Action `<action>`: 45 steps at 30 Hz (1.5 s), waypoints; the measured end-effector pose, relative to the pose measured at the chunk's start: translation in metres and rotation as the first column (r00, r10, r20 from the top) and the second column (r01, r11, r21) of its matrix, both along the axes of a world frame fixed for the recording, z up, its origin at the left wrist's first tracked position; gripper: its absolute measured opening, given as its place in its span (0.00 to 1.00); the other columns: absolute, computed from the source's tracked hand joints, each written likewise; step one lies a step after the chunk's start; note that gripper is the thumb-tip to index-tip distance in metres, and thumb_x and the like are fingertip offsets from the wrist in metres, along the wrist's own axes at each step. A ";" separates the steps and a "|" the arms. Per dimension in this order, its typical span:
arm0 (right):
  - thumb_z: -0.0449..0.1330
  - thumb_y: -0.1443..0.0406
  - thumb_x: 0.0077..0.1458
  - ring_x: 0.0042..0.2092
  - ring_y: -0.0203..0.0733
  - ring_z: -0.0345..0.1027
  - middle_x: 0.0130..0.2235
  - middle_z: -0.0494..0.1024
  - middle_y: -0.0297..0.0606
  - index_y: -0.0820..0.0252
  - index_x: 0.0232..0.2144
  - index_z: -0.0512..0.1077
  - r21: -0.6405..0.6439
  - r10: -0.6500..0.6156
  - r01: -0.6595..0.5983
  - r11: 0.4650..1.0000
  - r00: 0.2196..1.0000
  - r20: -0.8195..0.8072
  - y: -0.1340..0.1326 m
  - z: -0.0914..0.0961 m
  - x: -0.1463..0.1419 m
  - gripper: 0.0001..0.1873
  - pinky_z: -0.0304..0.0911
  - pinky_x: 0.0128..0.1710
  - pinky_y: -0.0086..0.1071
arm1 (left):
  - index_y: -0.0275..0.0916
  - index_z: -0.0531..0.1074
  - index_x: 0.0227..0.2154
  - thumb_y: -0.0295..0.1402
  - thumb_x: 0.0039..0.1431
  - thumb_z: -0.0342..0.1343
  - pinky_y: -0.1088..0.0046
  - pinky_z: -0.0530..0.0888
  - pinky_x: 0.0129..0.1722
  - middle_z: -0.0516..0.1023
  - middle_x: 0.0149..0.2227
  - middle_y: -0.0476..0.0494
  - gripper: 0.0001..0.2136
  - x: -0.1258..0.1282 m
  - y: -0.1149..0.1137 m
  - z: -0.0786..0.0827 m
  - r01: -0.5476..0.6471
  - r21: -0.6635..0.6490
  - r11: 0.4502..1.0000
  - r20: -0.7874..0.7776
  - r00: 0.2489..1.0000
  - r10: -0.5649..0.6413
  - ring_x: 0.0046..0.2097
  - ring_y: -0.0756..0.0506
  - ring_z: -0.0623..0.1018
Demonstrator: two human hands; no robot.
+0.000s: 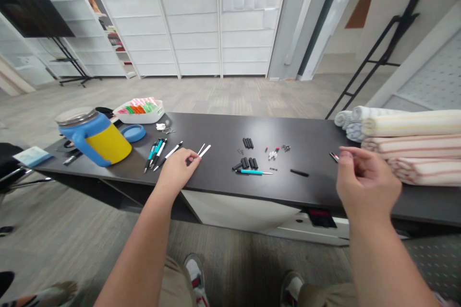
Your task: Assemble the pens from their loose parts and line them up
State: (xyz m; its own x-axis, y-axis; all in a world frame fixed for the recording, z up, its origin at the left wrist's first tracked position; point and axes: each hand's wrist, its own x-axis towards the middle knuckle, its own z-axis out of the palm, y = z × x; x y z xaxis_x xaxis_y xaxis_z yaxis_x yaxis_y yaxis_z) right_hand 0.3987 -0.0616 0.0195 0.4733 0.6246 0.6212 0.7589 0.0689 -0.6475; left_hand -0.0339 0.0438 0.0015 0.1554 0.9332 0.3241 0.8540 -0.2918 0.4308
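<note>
My left hand [179, 165] rests on the black table [223, 129] with its fingers curled over two thin white pen tubes [203, 149] that poke out past the fingertips. My right hand [363, 180] hovers above the table's right side, its fingers pinched together close to a small dark pen part [334, 156]; what the pinch holds is too small to name. Between the hands lie black grip sleeves [248, 143], a teal pen refill piece [252, 171], small springs and tips [272, 154] and a short black piece [299, 172].
Assembled pens [157, 151] lie left of my left hand. A yellow and blue lidded jug [95, 140], a blue lid [133, 132] and a white tray of coloured items [141, 110] stand at the left. Rolled and folded towels [406, 141] fill the right end.
</note>
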 end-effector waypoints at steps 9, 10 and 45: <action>0.58 0.57 0.71 0.35 0.45 0.71 0.34 0.79 0.39 0.56 0.46 0.81 -0.092 0.222 -0.202 0.975 0.884 0.411 0.013 -0.011 -0.012 0.13 0.65 0.41 0.38 | 0.42 0.80 0.37 0.39 0.68 0.55 0.62 0.74 0.49 0.82 0.39 0.41 0.10 0.011 -0.006 0.004 0.049 0.183 0.982 -0.060 0.997 -0.039 0.45 0.40 0.79; 0.59 0.58 0.71 0.38 0.47 0.70 0.35 0.80 0.40 0.56 0.44 0.81 -0.129 0.294 -0.265 0.955 0.821 0.489 0.015 -0.012 -0.019 0.12 0.65 0.44 0.40 | 0.42 0.79 0.37 0.39 0.69 0.54 0.61 0.74 0.51 0.82 0.40 0.40 0.11 0.017 -0.008 0.005 0.090 0.217 0.972 -0.065 0.995 -0.078 0.46 0.39 0.79; 0.55 0.60 0.73 0.41 0.44 0.71 0.43 0.79 0.40 0.54 0.47 0.77 0.041 0.398 -0.401 0.915 0.915 0.060 0.023 -0.025 -0.072 0.12 0.66 0.40 0.37 | 0.41 0.78 0.45 0.36 0.75 0.53 0.64 0.73 0.50 0.79 0.45 0.41 0.09 0.088 -0.033 0.005 0.502 0.133 0.854 0.343 0.785 -0.515 0.48 0.43 0.77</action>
State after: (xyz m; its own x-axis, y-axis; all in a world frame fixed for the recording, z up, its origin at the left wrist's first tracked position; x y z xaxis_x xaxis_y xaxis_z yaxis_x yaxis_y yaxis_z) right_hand 0.3264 -0.0384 -0.0056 0.1592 0.7221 0.6733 0.6920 0.4047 -0.5977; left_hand 0.0540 0.0104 0.0064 0.4737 0.7393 0.4786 0.3683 -0.6599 0.6548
